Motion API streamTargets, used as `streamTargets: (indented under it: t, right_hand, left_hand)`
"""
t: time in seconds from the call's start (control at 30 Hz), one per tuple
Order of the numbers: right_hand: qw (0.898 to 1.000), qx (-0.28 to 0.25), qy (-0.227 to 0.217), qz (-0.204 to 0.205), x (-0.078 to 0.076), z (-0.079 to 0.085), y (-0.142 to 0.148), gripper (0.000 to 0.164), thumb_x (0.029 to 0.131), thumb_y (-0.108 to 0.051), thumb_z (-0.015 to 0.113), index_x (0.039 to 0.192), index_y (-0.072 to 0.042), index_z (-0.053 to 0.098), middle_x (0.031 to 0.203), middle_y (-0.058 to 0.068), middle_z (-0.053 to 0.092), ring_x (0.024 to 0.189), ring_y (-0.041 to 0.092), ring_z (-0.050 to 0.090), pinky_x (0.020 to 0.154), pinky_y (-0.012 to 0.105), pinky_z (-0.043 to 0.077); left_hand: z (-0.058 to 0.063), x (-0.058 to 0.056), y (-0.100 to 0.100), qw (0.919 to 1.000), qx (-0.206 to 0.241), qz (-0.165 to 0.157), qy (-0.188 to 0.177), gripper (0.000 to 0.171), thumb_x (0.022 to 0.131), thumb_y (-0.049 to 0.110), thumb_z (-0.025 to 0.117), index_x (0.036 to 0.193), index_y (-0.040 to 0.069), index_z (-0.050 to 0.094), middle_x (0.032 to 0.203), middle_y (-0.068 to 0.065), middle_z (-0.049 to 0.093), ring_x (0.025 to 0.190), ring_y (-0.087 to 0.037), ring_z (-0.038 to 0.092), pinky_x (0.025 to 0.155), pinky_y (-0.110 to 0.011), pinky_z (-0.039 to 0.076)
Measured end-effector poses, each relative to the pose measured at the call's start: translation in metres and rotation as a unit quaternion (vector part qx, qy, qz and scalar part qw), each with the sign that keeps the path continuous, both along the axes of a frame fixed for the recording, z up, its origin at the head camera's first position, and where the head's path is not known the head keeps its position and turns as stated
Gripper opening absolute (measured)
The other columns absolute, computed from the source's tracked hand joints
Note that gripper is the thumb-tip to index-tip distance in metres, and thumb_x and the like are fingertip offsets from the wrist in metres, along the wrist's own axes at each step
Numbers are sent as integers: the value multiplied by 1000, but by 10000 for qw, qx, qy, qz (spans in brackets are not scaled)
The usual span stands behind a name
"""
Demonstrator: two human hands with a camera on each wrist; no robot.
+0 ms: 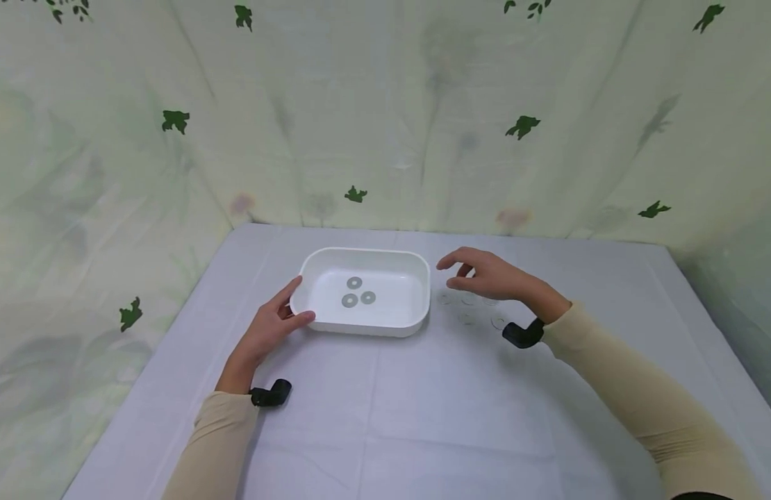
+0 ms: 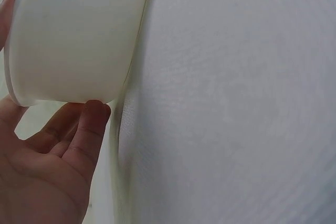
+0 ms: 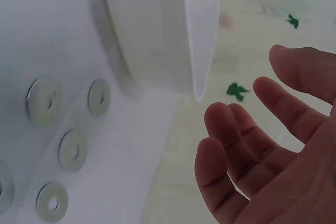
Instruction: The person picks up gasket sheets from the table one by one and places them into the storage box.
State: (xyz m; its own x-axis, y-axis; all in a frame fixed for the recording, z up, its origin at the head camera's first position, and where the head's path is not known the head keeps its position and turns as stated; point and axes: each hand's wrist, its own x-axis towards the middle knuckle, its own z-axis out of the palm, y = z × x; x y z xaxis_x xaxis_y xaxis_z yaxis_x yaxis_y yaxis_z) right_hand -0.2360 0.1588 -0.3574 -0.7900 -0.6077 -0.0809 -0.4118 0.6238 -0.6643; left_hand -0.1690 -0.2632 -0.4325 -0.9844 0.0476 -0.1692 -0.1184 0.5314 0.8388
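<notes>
A white tray [image 1: 392, 330] with rounded corners sits on the table, and three flat metal washers [image 1: 350, 301] lie inside it. My left hand [image 1: 269, 330] grips the tray's left end, its thumb at the near rim and its fingers against the outer wall; the left wrist view shows fingertips [image 2: 94, 109] touching that wall. Just right of the tray, my right hand [image 1: 485, 274] hovers above the table with loosely bent fingers and nothing in them. Several more washers [image 3: 72, 150] lie flat on the cloth below it, partly hidden by the hand in the head view.
A white cloth [image 1: 385, 430] covers the table. Behind its far edge hangs a pale curtain [image 1: 398, 125] with green bird and leaf shapes. Black wrist cameras [image 1: 524, 335] are worn on both wrists, over beige sleeves [image 1: 635, 396].
</notes>
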Motion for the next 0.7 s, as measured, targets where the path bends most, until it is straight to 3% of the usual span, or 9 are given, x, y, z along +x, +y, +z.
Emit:
streamTargets:
  t: [0.33,0.7]
  right_hand:
    - [9971,178,6,-746,-8,-27,72,38,100,-15,57,137,-5,56,141,18,55,116,32,59,90,43,49]
    - [9924,376,-17,-1169,-8,-59,102,39,97,-9,57,135,-1,55,138,21,55,113,37,61,87,44,51]
  left_hand:
    - [1,-3,2,9999,95,-46,-38,92,88,39,75,160,31,18,166,-14,21,139,-30,44,83,-5,40]
    - [1,1,3,9999,11,5,-117,92,87,40,75,160,32,18,164,-14,25,132,-28,47,82,-7,40]
